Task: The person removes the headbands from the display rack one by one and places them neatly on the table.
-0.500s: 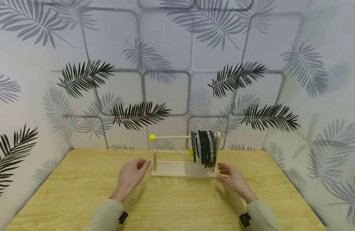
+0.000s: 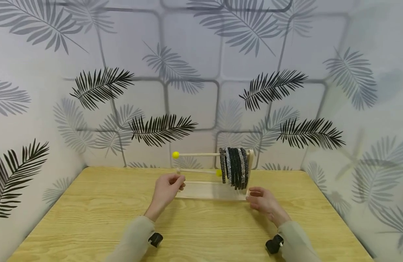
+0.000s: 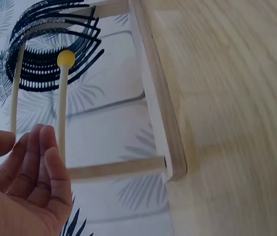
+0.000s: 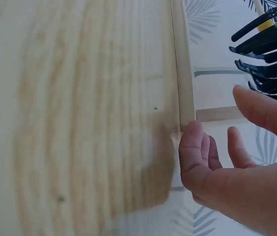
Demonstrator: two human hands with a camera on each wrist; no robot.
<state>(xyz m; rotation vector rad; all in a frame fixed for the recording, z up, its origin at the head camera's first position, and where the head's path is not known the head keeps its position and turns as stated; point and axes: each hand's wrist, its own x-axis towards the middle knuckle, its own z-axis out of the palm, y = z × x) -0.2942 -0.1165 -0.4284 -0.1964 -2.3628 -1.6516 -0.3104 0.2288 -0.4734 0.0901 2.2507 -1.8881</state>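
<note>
The flat light-yellow wood-grain tabletop directly supports one pale wooden rack with a long rectangular base, which stands lengthwise between the left-hand fingers and the right-hand fingers, with bare surface extending beyond the fingertips.

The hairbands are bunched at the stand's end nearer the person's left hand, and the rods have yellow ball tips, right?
Not quite: the head view shows the hairbands bunched at the end nearer the right hand; the rods do have yellow ball tips.
</note>
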